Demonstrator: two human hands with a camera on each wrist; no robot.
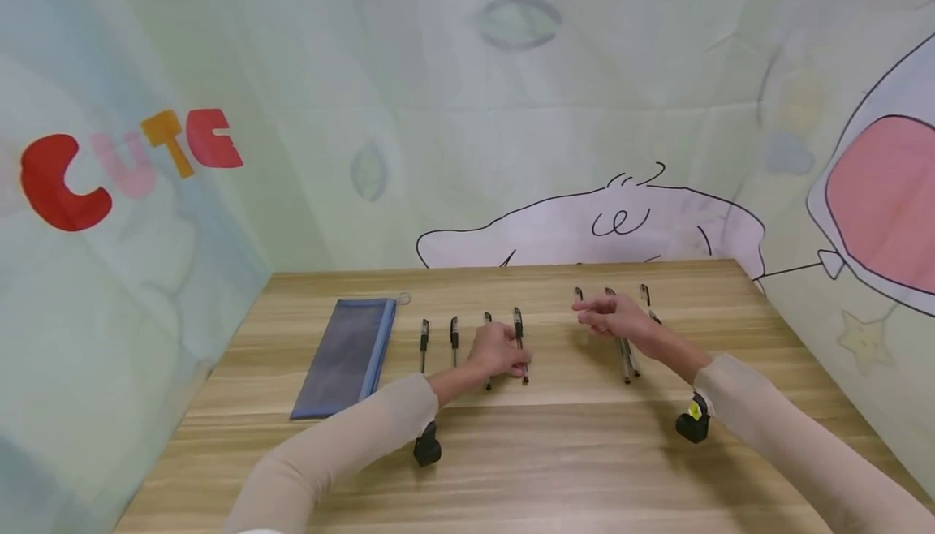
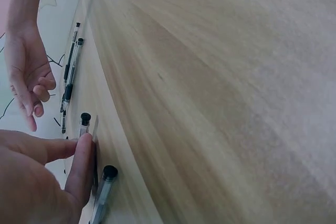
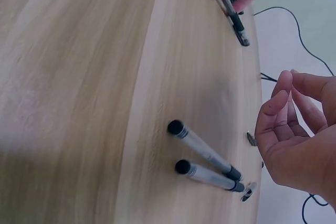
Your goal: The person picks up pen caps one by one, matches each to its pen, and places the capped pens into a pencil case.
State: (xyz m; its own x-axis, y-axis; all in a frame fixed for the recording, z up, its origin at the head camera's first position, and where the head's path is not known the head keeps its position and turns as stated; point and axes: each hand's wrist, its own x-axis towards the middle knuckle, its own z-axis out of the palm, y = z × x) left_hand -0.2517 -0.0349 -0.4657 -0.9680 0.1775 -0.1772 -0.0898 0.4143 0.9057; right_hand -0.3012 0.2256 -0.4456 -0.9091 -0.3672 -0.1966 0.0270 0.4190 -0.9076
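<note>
My left hand (image 1: pixel 498 350) pinches a clear-barrelled black pen (image 1: pixel 519 323) between thumb and fingers, at the right end of a row of pens. In the left wrist view, that pen's black tip (image 2: pixel 85 118) sticks out past the fingertips. Beside it lies another pen (image 2: pixel 104 195). The right hand (image 1: pixel 619 319) hovers over the right-hand pens, fingers loosely bent and holding nothing. Below it, two pens (image 3: pixel 202 148) lie close together on the wooden table (image 1: pixel 570 437). The hand partly hides the pens there, along with a small dark cap-like piece (image 3: pixel 251 139).
Two more pens, one black-gripped pen (image 1: pixel 424 339) and its neighbour (image 1: pixel 454 335), lie left of the left hand. A blue mesh zip pouch (image 1: pixel 343 359) lies farther left. Another dark cap-like piece (image 1: pixel 645 294) is at the back right. Printed curtains (image 1: pixel 329 112) surround the table.
</note>
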